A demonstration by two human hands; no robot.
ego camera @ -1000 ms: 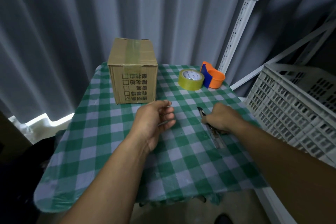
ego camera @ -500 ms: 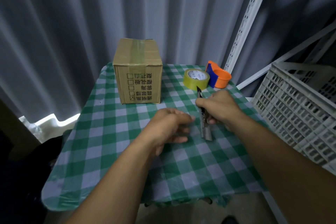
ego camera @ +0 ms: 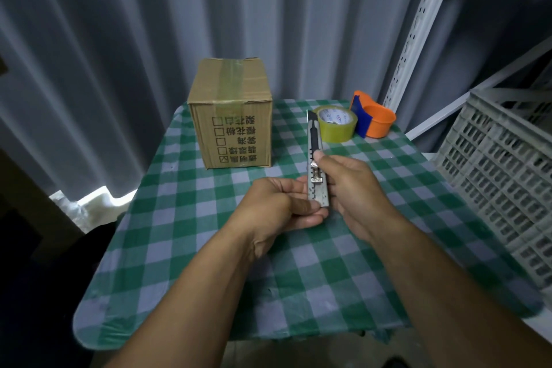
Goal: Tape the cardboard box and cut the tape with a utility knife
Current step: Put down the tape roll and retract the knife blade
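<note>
Grey pleated curtain behind; small worktop under a green-and-white check cloth, rounded front corners, cloth edge hanging over the near side.

Your utility knife is held up over the middle of the worktop, tip pointing away from you, clear of the cloth. Your right hand has its grip closed round the knife body, thumb resting at the slider. Your left hand has its grip pinched on the knife's lower end, fingertips touching the metal. How far the blade is out, you cannot tell from here.

The cardboard box stands upright at the back left of the worktop, just inside the rear edge, flaps down with a strip of tape already along the top seam and over the front lip. Contents not visible. Printed side faces you.

The tape roll lies flat at the back right, well apart from the box; the knife tip overlaps it in view. Just beside it, touching or nearly so, an orange and blue tape dispenser.

Open cloth runs between your hands and the box, and across the whole near half.

Right of the worktop: a grey slotted plastic crate, interior unseen, and a white perforated shelf upright.
</note>
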